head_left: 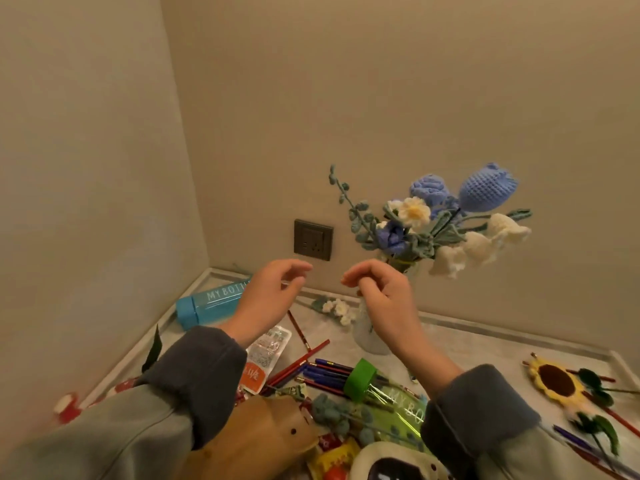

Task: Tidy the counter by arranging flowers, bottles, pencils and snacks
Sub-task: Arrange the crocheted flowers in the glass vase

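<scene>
Since everything on this counter [467, 344] sort of orbits the frosted vase [372, 336], I'll place it all off that. Biggest thing is the crochet bouquet [450, 220] standing in the vase and leaning off to its right. It's soft yarn, super light, with floppy heads, so I'd take any flower low on the stem, not by the bloom. The vase looks breakable and top-heavy, so steady it round the body.

The blue bottle [207, 304] lies on its side well left of the vase, in the corner. The green-capped bottle [391, 400] lies in front of the vase. Both look like rigid, smooth plastic, probably easy to grab round the middle. A crochet sunflower [556, 381] lies flat, far right of the vase.

A crinkly snack packet [265, 355] sits front-left of it. Probably slippery, so pinch an edge. The pencils [329, 370] are scattered just in front of the vase. They're stiff and thin and will likely roll, so bunch them.

Both hands hover above the counter, the left hand [270, 296] left of the vase and the right hand [384, 296] over it. Fingers are loosely curled toward each other, holding nothing I can make out.
</scene>
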A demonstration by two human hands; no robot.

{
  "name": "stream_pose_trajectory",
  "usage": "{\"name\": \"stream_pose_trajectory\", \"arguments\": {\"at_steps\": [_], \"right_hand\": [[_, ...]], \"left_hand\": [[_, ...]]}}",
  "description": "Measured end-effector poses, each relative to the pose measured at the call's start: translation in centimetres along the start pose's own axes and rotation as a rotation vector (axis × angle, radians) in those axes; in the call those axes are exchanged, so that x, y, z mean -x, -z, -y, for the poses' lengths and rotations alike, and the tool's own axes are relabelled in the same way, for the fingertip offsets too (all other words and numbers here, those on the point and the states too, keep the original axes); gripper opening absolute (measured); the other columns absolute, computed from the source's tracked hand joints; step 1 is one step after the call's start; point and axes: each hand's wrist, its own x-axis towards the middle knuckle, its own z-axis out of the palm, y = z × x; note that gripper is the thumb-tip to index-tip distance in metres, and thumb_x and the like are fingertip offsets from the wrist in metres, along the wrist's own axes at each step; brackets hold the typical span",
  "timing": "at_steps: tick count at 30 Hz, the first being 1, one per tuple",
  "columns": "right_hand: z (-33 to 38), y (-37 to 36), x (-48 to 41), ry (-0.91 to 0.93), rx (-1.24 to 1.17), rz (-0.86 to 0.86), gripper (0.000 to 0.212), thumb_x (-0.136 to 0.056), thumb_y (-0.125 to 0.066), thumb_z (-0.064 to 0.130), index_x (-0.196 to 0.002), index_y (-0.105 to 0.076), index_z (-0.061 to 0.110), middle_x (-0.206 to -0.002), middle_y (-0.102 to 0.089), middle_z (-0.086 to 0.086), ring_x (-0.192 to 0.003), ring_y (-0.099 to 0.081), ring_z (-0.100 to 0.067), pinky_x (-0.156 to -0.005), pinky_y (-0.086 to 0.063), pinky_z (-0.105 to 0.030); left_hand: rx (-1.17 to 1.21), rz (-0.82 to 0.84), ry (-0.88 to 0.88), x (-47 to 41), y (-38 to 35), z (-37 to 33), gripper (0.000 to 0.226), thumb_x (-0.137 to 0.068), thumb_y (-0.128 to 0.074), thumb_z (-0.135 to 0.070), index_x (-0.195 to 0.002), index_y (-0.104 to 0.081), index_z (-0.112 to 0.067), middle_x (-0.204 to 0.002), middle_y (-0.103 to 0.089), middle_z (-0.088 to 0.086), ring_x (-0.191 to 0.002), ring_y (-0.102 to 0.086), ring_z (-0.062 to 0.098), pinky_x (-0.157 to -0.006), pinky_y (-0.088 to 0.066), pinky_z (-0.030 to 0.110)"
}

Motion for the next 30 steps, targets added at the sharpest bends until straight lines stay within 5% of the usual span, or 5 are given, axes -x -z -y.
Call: {"name": "stream_pose_trajectory", "arguments": {"at_steps": [7,12,16,24,30], "right_hand": [[-3.0,-4.6,-2.0,-0.200,0.057,0.130,0.026,-0.087,-0.050,0.002,-0.087,-0.069,0.019,-0.086,-0.071,0.004,-0.085,-0.066,-0.025,-0.078,-0.054,-0.039],[-5.0,-7.4,-3.8,-0.288,0.119,0.252,0.021,-0.092,-0.051,0.009,-0.097,-0.067,0.021,-0.097,-0.069,0.004,-0.094,-0.064,-0.012,-0.081,-0.051,-0.027],[-6.5,-10.1,-5.7,-0.320,0.205,0.369,0.019,-0.094,-0.053,0.013,-0.107,-0.065,0.021,-0.103,-0.067,0.003,-0.098,-0.062,-0.013,-0.087,-0.051,-0.031],[-12.4,-14.4,-7.5,-0.369,0.667,0.505,0.045,-0.092,-0.053,0.028,-0.136,-0.049,0.023,-0.140,-0.052,-0.002,-0.127,-0.049,-0.021,-0.102,-0.041,-0.033],[-14.9,-15.5,-7.6,-0.335,0.984,0.502,0.046,-0.091,-0.049,0.035,-0.136,-0.048,0.027,-0.138,-0.054,-0.004,-0.128,-0.046,-0.028,-0.107,-0.031,-0.040]], "left_hand": [[-0.014,0.059,0.219,0.2,2.2,5.5,0.030,-0.093,-0.057,-0.019,-0.122,-0.058,-0.028,-0.113,-0.062,-0.011,-0.108,-0.056,0.007,-0.096,-0.047,0.030],[-0.051,0.113,0.295,-0.8,3.1,8.7,0.030,-0.092,-0.058,-0.022,-0.121,-0.056,-0.029,-0.109,-0.061,-0.010,-0.108,-0.057,0.010,-0.097,-0.047,0.033],[-0.206,0.278,0.375,-1.7,4.3,11.8,0.032,-0.091,-0.060,-0.025,-0.123,-0.055,-0.028,-0.117,-0.061,-0.007,-0.108,-0.057,0.011,-0.099,-0.047,0.035],[-0.307,0.471,0.449,-0.8,3.9,16.0,0.039,-0.090,-0.060,-0.034,-0.128,-0.051,-0.031,-0.119,-0.059,-0.008,-0.106,-0.057,0.011,-0.094,-0.048,0.031],[-0.217,0.437,0.439,-1.7,3.0,16.8,0.034,-0.091,-0.059,-0.034,-0.124,-0.053,-0.033,-0.114,-0.060,-0.011,-0.103,-0.057,0.008,-0.093,-0.049,0.031]]}}
